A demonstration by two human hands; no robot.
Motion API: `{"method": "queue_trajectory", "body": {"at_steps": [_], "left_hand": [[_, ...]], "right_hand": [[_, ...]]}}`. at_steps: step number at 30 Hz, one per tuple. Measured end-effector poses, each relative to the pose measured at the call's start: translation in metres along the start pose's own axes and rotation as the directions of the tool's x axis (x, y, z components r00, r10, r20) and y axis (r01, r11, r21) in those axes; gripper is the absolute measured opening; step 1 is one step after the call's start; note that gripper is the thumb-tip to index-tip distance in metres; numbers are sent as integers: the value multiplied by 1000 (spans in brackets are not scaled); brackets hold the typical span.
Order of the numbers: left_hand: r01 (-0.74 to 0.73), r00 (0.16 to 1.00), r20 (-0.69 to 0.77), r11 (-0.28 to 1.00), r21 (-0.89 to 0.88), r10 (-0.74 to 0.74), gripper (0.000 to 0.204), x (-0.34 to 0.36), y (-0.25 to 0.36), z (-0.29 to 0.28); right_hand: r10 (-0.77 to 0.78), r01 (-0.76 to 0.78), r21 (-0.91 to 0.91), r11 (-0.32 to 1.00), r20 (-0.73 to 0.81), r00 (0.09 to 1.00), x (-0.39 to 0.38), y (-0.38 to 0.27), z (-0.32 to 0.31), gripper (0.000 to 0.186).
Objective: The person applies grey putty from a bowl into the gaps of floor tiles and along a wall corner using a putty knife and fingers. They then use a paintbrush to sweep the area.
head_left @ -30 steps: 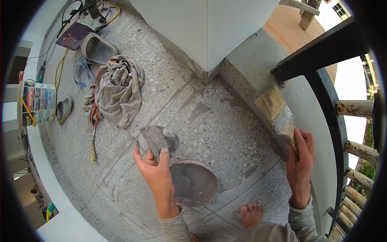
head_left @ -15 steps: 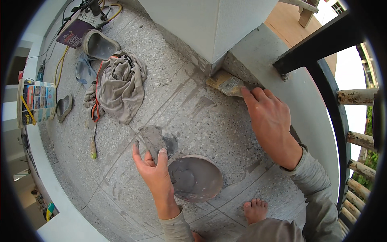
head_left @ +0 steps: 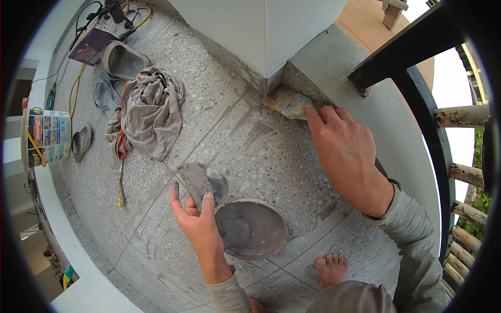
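My left hand [head_left: 200,227] grips a flat scraper [head_left: 194,181] smeared with grey paste. It is above a round bowl [head_left: 261,232] holding grey paste. My right hand [head_left: 344,159] is closed on the handle end of a wide paintbrush [head_left: 287,100], whose pale bristles lie against the skirting [head_left: 318,88] beside the corner of the white pillar [head_left: 237,26]. Wet streaks show on the speckled floor below it. A tool with a yellow-green handle [head_left: 120,195] lies to the left.
A crumpled cloth [head_left: 154,115], sandals [head_left: 125,60], a purple box with cables [head_left: 94,44] and a labelled bucket [head_left: 47,138] stand or lie at the left. A black railing [head_left: 396,52] with rusty bars [head_left: 464,175] bounds the right. My bare foot [head_left: 331,268] shows below.
My right hand has swung up and leftward with the brush, from beside the railing to the pillar's base. My left hand has stayed nearly in place with the scraper.
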State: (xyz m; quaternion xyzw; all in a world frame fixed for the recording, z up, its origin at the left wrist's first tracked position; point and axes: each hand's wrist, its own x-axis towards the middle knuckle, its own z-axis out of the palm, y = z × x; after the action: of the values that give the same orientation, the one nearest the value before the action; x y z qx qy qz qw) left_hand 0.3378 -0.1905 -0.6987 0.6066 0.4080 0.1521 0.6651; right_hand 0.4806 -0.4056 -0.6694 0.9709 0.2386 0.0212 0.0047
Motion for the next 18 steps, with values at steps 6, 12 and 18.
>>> {"method": "queue_trajectory", "body": {"at_steps": [6,12,18], "left_hand": [[3,1000,9,1000,-8,-3,79,-2,2,-1],[-14,1000,-6,1000,-11,14,81,-2,5,-4],[4,997,75,1000,5,-4,83,-9,2,9]], "right_hand": [[-171,169,46,985,59,983,12,15,-10,34],[-259,197,409,891,100,961,-53,25,-58,34],[244,-166,417,894,-141,960,-116,66,-52,38]]}}
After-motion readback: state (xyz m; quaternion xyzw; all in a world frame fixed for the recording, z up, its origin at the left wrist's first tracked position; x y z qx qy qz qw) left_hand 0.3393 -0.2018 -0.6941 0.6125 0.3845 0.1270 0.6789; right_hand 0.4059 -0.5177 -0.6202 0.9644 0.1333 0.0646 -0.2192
